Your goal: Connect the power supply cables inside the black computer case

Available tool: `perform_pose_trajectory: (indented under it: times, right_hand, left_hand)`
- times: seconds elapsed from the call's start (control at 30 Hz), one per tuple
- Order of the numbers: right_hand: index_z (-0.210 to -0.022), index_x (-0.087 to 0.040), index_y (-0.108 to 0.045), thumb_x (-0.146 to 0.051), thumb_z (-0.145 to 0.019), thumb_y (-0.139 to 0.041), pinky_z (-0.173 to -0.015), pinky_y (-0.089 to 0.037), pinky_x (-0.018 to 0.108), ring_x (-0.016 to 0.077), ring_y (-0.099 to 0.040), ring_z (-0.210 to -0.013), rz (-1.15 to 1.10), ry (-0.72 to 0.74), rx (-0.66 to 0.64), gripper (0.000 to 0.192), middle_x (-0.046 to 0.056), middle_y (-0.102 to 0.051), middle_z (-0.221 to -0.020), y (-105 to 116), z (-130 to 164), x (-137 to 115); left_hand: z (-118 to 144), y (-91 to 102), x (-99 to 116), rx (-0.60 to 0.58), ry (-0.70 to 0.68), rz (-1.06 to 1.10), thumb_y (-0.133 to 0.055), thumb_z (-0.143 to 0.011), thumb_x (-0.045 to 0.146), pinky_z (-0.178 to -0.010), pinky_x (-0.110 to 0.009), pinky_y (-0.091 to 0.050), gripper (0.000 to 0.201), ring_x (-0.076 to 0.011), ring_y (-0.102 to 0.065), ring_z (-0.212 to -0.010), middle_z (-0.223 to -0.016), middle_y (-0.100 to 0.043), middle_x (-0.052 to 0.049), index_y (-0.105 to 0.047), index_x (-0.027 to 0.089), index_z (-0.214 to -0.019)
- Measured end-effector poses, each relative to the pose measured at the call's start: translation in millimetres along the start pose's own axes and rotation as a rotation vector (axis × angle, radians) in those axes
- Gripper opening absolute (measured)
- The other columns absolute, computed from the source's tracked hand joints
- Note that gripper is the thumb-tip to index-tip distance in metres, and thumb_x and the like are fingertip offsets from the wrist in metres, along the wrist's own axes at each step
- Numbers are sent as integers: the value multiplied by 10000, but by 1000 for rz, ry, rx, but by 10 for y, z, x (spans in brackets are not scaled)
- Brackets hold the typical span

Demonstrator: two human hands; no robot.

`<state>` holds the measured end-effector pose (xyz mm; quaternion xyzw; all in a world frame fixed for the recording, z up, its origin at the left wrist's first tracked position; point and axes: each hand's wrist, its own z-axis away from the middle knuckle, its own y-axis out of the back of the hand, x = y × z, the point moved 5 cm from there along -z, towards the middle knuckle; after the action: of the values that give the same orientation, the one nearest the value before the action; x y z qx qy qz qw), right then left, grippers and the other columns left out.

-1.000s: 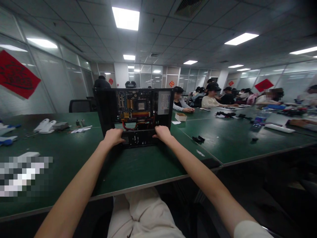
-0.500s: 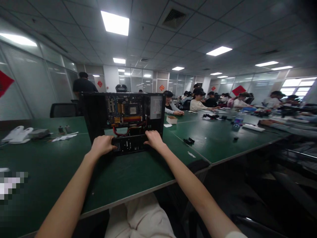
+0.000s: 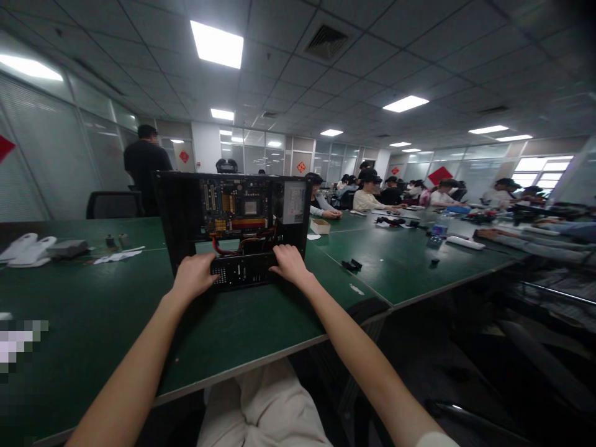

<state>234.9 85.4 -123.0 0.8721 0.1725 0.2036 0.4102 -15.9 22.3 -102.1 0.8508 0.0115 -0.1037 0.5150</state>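
Note:
A black computer case (image 3: 179,217) stands on the green table in front of me, its open side facing me. Inside it are a motherboard (image 3: 235,208), a power supply (image 3: 294,202) with a label at the upper right, and red, yellow and black cables (image 3: 226,248). My left hand (image 3: 194,275) is closed over the left part of the case's low near panel, thumb pressed on its face beside a perforated patch. On the panel's right part, my right hand (image 3: 289,262) grips in the same way, fingers over the top edge.
A small open box (image 3: 320,227), black clips (image 3: 352,266) and a paper scrap (image 3: 356,289) lie to the right on the green table (image 3: 223,329). White slippers (image 3: 32,248), a grey block (image 3: 68,248) and papers lie left. Several people sit farther right; one person (image 3: 147,164) stands behind.
My view has turned slightly to the right, so the room shifts left. Both hands keep their grip, and the case stays in place before me. The standing person shows more to the left.

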Motion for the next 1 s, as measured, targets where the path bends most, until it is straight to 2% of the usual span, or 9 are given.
perform_pose_trajectory:
  times: [0.07,0.17,0.33,0.5,0.77,1.0]
  right_hand:
    - [-1042,-161,-551,-506,-863,-660,-814,-403,375,281,-566,-951,7,-4,32,404,128,-635,-1032,31,38,-21]
    - [-1061,-160,-554,-505,-907,-589,-827,-393,386,283,-548,-958,-3,-7,38,380,133,-624,-1045,37,77,-37]
    - [-1041,-163,-563,-529,-925,-545,-819,-380,381,283,-538,-959,-12,-29,43,385,139,-625,-1038,23,90,-35]
    - [-1013,-163,-568,-524,-920,-560,-810,-375,379,280,-538,-950,-14,-45,55,373,123,-627,-1018,26,87,-44]
    - [-1009,-163,-575,-515,-929,-553,-810,-378,377,275,-547,-939,-20,-54,54,361,123,-634,-1007,84,132,-83]
    - [-1021,-165,-583,-515,-950,-513,-818,-374,381,272,-546,-960,-39,-61,52,364,135,-636,-1026,93,154,-85]
  left_hand:
    - [42,-1,19,52,-18,15,-590,-802,395,-856,-435,-451,395,-350,-629,-1034,-1104,-699,-174,-618,157,-1116]
    - [87,-22,27,68,-5,53,-583,-824,414,-857,-442,-434,387,-346,-618,-1030,-1099,-695,-170,-623,164,-1118]
    - [108,2,76,144,-7,50,-439,-919,522,-810,-429,-406,441,-346,-624,-973,-1012,-706,-161,-646,151,-1038]
    - [108,12,102,194,2,24,-318,-969,541,-787,-414,-388,517,-322,-632,-925,-959,-715,-144,-659,152,-974]
    - [148,90,108,215,47,14,-244,-978,571,-759,-397,-389,610,-294,-655,-841,-876,-720,-139,-688,161,-903]
    - [157,76,98,207,91,45,-262,-972,557,-812,-408,-403,585,-296,-660,-875,-909,-727,-149,-694,167,-924]
